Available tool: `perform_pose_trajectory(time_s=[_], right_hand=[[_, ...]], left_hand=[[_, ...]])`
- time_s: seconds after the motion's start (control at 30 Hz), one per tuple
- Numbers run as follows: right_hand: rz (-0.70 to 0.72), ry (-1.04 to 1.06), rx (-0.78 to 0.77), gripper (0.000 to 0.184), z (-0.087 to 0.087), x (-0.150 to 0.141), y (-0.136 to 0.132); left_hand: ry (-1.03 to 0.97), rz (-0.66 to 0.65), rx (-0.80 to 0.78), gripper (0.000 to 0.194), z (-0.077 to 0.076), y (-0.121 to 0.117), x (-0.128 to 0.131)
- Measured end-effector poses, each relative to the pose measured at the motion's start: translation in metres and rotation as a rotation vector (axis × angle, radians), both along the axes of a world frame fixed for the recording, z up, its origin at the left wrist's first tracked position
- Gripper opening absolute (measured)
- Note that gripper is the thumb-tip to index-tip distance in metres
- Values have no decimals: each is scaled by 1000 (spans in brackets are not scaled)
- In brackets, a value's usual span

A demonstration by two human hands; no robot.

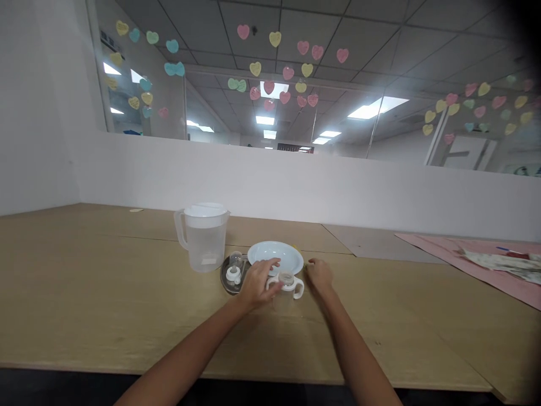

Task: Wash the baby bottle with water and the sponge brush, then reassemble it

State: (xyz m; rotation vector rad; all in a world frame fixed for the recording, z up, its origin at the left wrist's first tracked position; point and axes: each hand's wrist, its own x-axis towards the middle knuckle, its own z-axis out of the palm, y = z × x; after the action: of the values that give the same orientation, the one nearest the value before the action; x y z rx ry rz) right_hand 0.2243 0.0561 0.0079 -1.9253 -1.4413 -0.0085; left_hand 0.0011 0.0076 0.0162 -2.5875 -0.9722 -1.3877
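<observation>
A clear baby bottle (286, 286) with a white collar and two white side handles stands upright on the table. My left hand (257, 282) is at its left side, thumb and fingers apart, the thumb close to the collar; I cannot tell if it touches. Just behind the bottle lies a white oval dish (275, 255). My right hand (320, 276) is right of the dish, fingers curled in; whatever they hold is too small to make out. Left of my left hand, a dark round tray (228, 286) carries a white bottle collar (233, 274) and a small clear cap (235, 259).
A translucent lidded pitcher (206, 239) with liquid stands behind the tray. A pink sheet (448, 254) with papers and a pen lies at the far right. The white wall (253, 175) closes off the table's back. The table's front edge (321, 379) is near me.
</observation>
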Motion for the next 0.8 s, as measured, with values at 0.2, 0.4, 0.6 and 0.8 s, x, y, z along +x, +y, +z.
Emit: perform_pose_trajectory(time_s=[0.2,0.4,0.6,0.8], right_hand=[[-24,12,140,23,39,23,-47],[272,-249,-193,24,2,19,-119],[223,-468,-244,27,-17,8,-132],[227,-559,-245,23,-16,9,-131]], left_hand=[[18,543,-175,28,7,32,-27],[236,711,-306,24,-3,50,-40],[314,716,-360,19,-8,50,-42],[307,711,-388,18,-5,47,-39]])
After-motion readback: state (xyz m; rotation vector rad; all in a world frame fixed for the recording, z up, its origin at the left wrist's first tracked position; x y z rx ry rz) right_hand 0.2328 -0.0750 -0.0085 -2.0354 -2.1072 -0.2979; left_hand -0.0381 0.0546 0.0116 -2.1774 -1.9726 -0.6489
